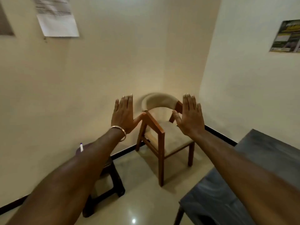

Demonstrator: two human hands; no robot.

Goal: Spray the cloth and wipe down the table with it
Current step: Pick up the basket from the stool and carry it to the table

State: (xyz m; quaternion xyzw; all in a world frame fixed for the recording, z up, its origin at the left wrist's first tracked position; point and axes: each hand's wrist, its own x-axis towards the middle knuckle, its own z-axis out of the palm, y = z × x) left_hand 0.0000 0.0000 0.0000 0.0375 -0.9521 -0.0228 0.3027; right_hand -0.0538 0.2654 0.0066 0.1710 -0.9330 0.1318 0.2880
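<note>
A: Where are the hands?

B: Both are raised in front of the person, backs toward the camera, arms stretched forward. The left hand has its fingers straight and together, thumb spread out to the side. It holds nothing. A bangle sits on that wrist.

A: And the other?

B: The right hand is the same: straight fingers pointing up, thumb out, nothing in it. The two hands are apart, with a chair showing between them farther back.

A: What kind of chair?

B: Wooden frame, pale padded seat and curved padded back. It stands on the floor in the corner of the room.

A: The counter?

B: It is at the lower right, a dark grey top, partly under the right forearm. Only part of it is in view.

A: The cloth and spray?

B: I cannot make them out. A dark stool stands by the left wall, mostly hidden behind the left forearm, and a small white, pen-like thing shows just above that arm.

A: The walls?

B: A white paper hangs upper left, a dark poster on the right.
</note>
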